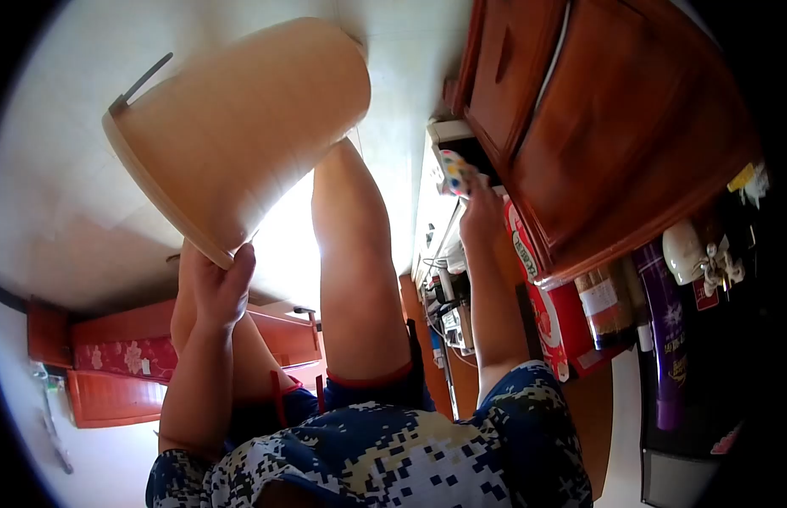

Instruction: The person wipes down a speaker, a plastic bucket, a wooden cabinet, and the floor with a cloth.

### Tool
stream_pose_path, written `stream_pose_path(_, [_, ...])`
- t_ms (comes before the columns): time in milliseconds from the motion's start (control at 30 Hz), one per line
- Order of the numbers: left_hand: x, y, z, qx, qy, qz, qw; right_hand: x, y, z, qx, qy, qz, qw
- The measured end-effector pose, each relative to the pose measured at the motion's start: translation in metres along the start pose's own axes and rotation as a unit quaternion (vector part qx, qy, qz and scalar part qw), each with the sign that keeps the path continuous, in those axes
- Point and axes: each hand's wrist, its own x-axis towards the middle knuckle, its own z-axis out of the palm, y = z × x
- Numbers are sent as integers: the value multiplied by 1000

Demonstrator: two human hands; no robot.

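My left hand (221,286) is closed on the rim of a beige trash bin (249,110). The bin lies tilted on its side in the air or against the pale floor; I cannot tell which. A thin grey strip (148,80) sticks out from its rim. Over on the right, my right hand (481,210) has its fingers closed around a small white thing with coloured dots (454,173), slightly blurred. That hand is beside a dark opening at the end of a reddish-brown wooden cabinet (639,127).
A red box (550,317), a labelled jar (604,305), a purple tube (663,339) and a white figurine (683,252) stand right of my right arm. Cables and small items (448,305) crowd a narrow shelf. My bare legs (355,254) are between my arms. Red wooden furniture (122,394) stands at left.
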Motion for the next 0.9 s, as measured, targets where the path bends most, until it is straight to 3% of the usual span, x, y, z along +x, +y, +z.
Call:
stream_pose_path(67, [6,11,11,25,6,-8,1000,-7,23,-3,31,112,29,993])
stream_pose_path(100, [9,6,10,18,0,-6,1000,-3,33,-3,59,17,116,991])
stream_pose_path(167, [5,-4,0,8,-21,-18,1000,7,25,16,-60,9,142,988])
stream_pose_path(200, [4,-2,2,18,-23,-16,999,8,21,21,-16,79,104,991])
stream_pose_path(267, [10,3,10,30,-17,10,999,3,-10,23,-59,-72,125,988])
stream_pose_path(300, [11,1,9,20,-24,-4,999,-14,-22,38,55,92,-29,994])
stream_pose_path(333, [11,-2,5,13,-35,-23,999,-19,-40,30,84,32,-58,994])
stream_pose_path(433, [7,-3,10,4,-43,-17,999,-36,-86,12,164,-52,3,985])
stream_pose_path(500, [6,-9,12,-19,-56,6,998,-19,-73,17,220,95,-7,971])
stream_pose_path(533, [6,-16,12,-45,-68,16,997,-5,-62,5,74,168,-15,983])
stream_pose_path(567, [6,-18,14,-72,-82,25,994,1,-43,5,-21,94,13,995])
stream_pose_path(633, [10,-18,17,-78,-95,35,992,-1,-37,15,-2,76,-49,996])
stream_pose_path(667, [11,-22,14,-71,-89,42,993,-1,-44,18,29,77,-31,996])
stream_pose_path(700, [8,-26,12,-62,-86,44,993,-7,-47,18,99,14,-23,995])
stream_pose_path(767, [6,-36,8,-68,-88,-16,994,-30,-68,0,250,-7,-23,968])
stream_pose_path(800, [5,-40,7,-70,-87,-45,993,-42,-66,-2,215,102,6,971])
stream_pose_path(833, [3,-44,5,-71,-89,-45,992,-45,-42,4,514,150,27,844])
stream_pose_path(867, [2,-49,4,-72,-91,-44,992,-64,-3,12,413,145,143,888])
stream_pose_path(900, [2,-52,3,-72,-94,-44,992,-67,1,8,186,278,288,898])
